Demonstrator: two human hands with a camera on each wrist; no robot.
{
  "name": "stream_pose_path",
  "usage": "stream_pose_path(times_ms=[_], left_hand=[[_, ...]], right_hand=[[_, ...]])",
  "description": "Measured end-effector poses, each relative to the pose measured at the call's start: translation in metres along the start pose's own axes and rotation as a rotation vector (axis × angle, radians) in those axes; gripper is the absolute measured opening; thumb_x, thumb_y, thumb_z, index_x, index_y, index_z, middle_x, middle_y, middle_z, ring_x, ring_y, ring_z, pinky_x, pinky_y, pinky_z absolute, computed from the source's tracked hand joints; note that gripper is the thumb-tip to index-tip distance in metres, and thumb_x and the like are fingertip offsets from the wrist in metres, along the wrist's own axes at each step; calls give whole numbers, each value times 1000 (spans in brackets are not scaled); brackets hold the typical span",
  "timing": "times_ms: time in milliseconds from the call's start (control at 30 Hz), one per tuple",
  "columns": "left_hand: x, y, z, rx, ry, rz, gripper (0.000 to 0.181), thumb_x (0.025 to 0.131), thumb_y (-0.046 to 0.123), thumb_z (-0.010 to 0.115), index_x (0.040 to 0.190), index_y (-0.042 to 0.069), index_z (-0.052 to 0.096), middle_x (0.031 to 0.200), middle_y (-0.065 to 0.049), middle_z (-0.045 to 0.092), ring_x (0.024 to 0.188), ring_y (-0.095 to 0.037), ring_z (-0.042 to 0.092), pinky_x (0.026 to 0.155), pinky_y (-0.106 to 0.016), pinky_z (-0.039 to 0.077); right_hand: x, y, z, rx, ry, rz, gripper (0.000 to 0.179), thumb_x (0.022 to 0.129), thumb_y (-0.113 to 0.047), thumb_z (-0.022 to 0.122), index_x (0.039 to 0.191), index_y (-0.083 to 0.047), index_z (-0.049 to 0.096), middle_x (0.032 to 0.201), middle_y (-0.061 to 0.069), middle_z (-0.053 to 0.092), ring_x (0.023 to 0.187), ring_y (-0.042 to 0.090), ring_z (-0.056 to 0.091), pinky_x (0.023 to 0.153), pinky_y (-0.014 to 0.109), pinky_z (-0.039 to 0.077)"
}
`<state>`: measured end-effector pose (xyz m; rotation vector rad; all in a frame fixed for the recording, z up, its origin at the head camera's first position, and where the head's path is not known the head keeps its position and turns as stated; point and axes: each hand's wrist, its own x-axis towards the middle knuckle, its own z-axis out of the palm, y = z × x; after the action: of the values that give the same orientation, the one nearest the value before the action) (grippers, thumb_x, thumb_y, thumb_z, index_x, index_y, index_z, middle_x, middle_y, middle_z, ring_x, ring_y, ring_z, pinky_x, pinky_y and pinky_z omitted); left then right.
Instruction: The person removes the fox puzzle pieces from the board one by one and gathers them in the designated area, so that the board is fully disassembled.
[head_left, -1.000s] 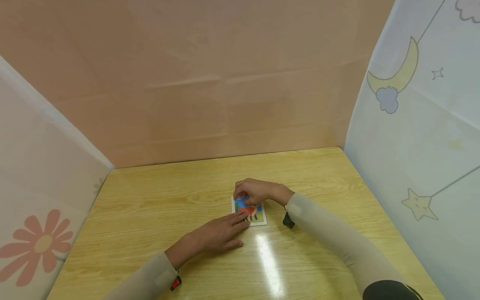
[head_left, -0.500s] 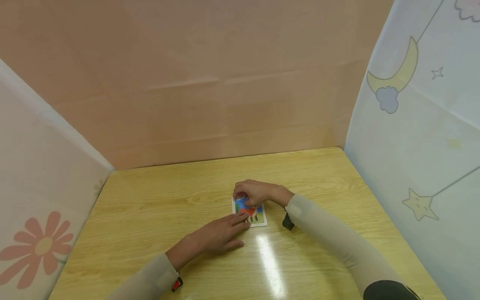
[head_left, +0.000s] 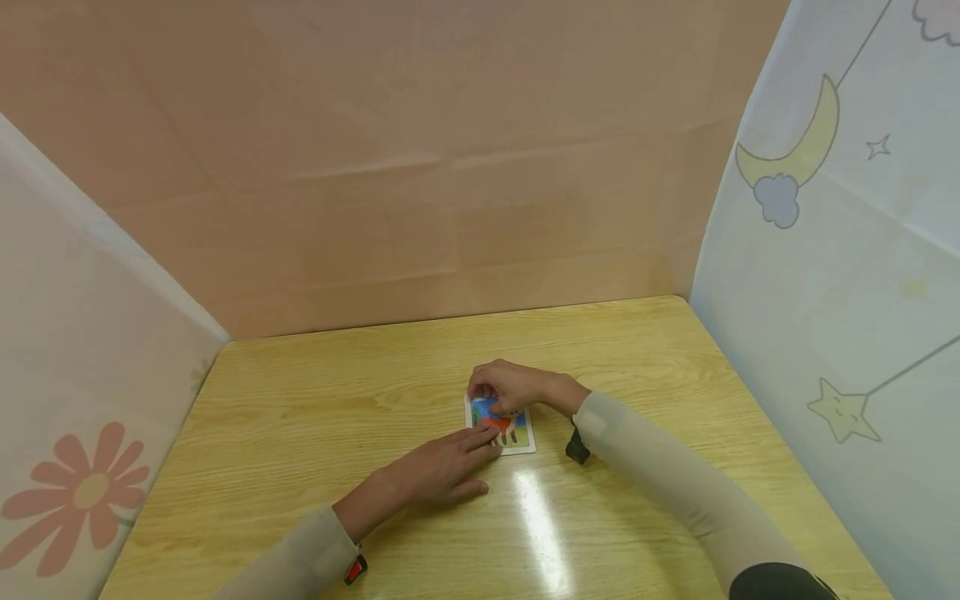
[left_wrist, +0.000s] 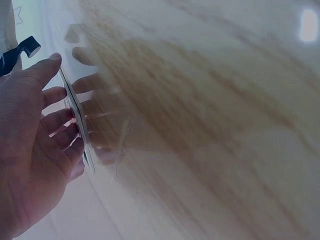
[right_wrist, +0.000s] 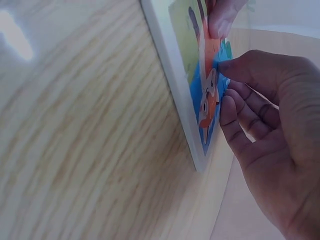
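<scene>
A small picture board (head_left: 522,442) lies flat on the table, white-rimmed and printed with an orange fox-like animal on blue and green. Its pale raised edge (right_wrist: 172,80) shows in the right wrist view. My left hand (head_left: 446,471) rests on its near-left part with fingers extended, covering some of the picture. From the far side, my right hand (head_left: 513,383) bends over the top edge, fingers curled at the far-left corner and thumb on the picture. Seen from the right wrist, that thumb (right_wrist: 235,69) touches the blue area above the animal's head.
The wood-grain table (head_left: 322,392) carries a bright light reflection (head_left: 542,533) in front of the board. An orange-brown sheet (head_left: 450,208) stands along the back. Patterned white panels flank both sides, a flower (head_left: 88,492) on the left, a moon (head_left: 802,150) on the right.
</scene>
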<state>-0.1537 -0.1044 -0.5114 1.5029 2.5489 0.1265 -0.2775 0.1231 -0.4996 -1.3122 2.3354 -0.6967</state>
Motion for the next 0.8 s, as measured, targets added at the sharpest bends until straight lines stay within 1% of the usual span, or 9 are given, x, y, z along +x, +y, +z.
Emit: stream_pose_path(times_ms=[200,400,667,800], left_hand=[[1,0,2,11,-8,-10,65,112,47,49,165,11,39,175,-11,25,161,-26,26,127,-40,34],[0,1,2,-4,-13,-16,66,112,47,49,165,10,37,175,-12,23,161,-27,25,127,-41,33],[-1,2,-1,16,-3,-4,65,112,47,49,165,9,39,174,-12,26,160,-27,28,127,-40,34],[-1,2,-1,12,-7,-10,65,112,47,49,165,10,38,174,-12,26,160,-27,27,127,-40,34]], right_hand=[[-1,2,3,10,20,28,33,89,3,78,119,-9,72,106,-2,64,94,9,59,84,24,55],[-2,5,8,42,47,6,34,89,4,78,120,-8,73,108,0,65,95,11,61,85,24,56],[-4,7,8,54,47,17,34,89,2,79,121,-8,74,111,1,66,98,11,62,87,23,57],[-4,8,7,54,43,16,33,90,2,80,121,-8,74,112,2,66,99,11,62,87,23,57]])
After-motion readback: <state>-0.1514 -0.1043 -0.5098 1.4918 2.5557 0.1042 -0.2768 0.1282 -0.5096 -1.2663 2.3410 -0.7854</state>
